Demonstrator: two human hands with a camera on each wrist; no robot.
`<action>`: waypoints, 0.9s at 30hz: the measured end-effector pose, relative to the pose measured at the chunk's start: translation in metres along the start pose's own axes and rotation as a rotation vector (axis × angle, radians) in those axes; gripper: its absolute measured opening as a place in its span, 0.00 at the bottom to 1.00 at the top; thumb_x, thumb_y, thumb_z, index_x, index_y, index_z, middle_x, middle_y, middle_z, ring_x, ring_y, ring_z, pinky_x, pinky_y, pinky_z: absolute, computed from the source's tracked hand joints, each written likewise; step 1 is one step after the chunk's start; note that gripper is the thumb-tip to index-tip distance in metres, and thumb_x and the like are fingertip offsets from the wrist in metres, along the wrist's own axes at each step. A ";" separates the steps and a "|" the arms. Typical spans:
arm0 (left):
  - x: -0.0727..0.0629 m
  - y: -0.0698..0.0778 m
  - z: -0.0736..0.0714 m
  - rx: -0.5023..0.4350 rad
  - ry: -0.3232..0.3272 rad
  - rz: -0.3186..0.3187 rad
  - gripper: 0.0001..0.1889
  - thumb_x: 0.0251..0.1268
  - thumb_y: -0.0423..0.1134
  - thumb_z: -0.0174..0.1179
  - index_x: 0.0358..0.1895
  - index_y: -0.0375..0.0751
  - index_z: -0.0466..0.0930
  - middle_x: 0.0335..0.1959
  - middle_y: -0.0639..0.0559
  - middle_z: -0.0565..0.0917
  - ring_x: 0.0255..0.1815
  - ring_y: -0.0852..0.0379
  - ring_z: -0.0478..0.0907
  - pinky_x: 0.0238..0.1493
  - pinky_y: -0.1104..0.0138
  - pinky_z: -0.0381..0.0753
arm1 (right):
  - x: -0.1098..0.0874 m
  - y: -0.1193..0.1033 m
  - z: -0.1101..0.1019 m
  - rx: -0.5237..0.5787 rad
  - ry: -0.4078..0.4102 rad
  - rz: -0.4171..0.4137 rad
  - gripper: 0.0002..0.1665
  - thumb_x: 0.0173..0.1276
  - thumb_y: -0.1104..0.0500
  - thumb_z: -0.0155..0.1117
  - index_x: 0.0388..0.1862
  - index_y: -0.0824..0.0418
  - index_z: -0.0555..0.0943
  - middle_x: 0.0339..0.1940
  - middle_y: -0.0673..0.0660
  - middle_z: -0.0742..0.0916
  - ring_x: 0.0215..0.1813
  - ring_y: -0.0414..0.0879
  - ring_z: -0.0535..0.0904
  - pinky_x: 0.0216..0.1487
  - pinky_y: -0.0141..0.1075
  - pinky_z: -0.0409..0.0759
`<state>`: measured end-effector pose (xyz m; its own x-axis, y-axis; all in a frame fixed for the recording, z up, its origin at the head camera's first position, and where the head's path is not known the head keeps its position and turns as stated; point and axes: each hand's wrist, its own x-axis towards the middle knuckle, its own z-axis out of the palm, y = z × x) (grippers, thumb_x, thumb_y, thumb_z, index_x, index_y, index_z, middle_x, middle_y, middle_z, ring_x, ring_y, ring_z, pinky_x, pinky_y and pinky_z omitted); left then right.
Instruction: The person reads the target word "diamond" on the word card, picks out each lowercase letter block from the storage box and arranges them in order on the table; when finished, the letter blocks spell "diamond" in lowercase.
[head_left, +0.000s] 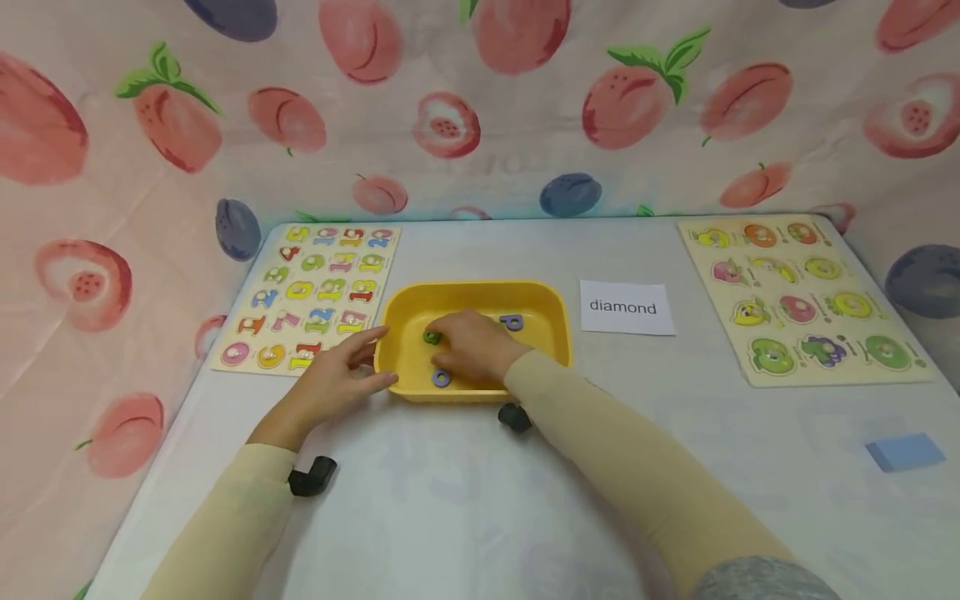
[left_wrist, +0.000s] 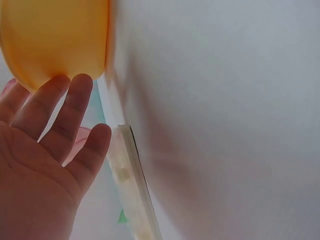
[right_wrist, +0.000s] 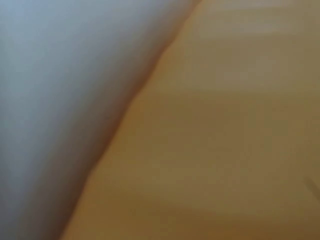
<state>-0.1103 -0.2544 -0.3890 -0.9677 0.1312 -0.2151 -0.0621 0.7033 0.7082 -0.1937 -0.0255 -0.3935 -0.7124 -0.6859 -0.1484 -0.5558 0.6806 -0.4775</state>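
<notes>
A yellow tray [head_left: 472, 393] stands mid-table. Inside it, my right hand [head_left: 474, 346] reaches down and pinches a small green letter [head_left: 431, 337] between its fingertips; the letter's shape is mostly hidden. Two purple letters lie on the tray floor: one [head_left: 512, 322] beyond the hand, another [head_left: 441, 378] by the near wall. My left hand [head_left: 337, 379] touches the tray's left end with spread, fairly straight fingers. In the left wrist view, those fingertips [left_wrist: 82, 82] rest against the yellow wall. The right wrist view holds only the blurred tray side [right_wrist: 225, 150].
A white card [head_left: 627, 308] reading "diamond" lies right of the tray. A number puzzle board [head_left: 307, 292] is at the left, a fruit puzzle board [head_left: 802, 300] at the right. A blue block [head_left: 905, 452] sits near the right edge. Fruit-patterned cloth [head_left: 510, 100] hangs behind.
</notes>
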 end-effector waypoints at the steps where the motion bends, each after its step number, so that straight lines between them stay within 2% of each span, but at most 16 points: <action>1: 0.000 0.000 0.000 -0.002 -0.001 0.000 0.41 0.62 0.51 0.70 0.77 0.52 0.62 0.66 0.41 0.76 0.66 0.44 0.73 0.71 0.44 0.61 | 0.000 0.000 0.000 -0.010 -0.005 -0.002 0.26 0.70 0.52 0.63 0.66 0.56 0.79 0.60 0.50 0.84 0.60 0.47 0.76 0.69 0.39 0.68; 6: 0.001 0.000 0.001 -0.014 -0.001 -0.004 0.41 0.62 0.51 0.70 0.77 0.52 0.62 0.67 0.40 0.76 0.67 0.44 0.73 0.71 0.45 0.62 | -0.001 0.001 0.000 -0.054 -0.017 -0.010 0.26 0.71 0.50 0.63 0.65 0.56 0.80 0.60 0.50 0.85 0.58 0.49 0.74 0.67 0.41 0.69; 10: 0.000 0.000 0.001 -0.024 0.000 -0.015 0.41 0.62 0.50 0.70 0.77 0.52 0.62 0.67 0.40 0.75 0.67 0.44 0.73 0.71 0.45 0.62 | -0.003 0.002 -0.001 -0.054 0.006 -0.022 0.23 0.71 0.52 0.63 0.62 0.56 0.82 0.57 0.49 0.86 0.57 0.48 0.75 0.66 0.41 0.69; 19: -0.002 -0.001 0.002 -0.054 -0.001 -0.015 0.41 0.63 0.51 0.69 0.78 0.52 0.61 0.67 0.40 0.75 0.69 0.43 0.71 0.71 0.45 0.62 | -0.001 0.006 0.002 -0.074 0.074 0.037 0.21 0.72 0.53 0.63 0.60 0.58 0.82 0.54 0.52 0.86 0.56 0.49 0.76 0.64 0.41 0.71; 27: -0.003 0.001 0.002 -0.073 0.004 -0.017 0.41 0.64 0.49 0.69 0.78 0.51 0.61 0.67 0.39 0.76 0.68 0.42 0.72 0.70 0.45 0.64 | 0.000 0.005 0.002 -0.114 0.070 0.068 0.20 0.73 0.52 0.63 0.60 0.58 0.83 0.54 0.52 0.87 0.55 0.50 0.74 0.62 0.42 0.70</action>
<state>-0.1068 -0.2526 -0.3891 -0.9673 0.1164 -0.2252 -0.0964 0.6528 0.7514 -0.1953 -0.0225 -0.3972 -0.7761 -0.6200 -0.1147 -0.5472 0.7527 -0.3661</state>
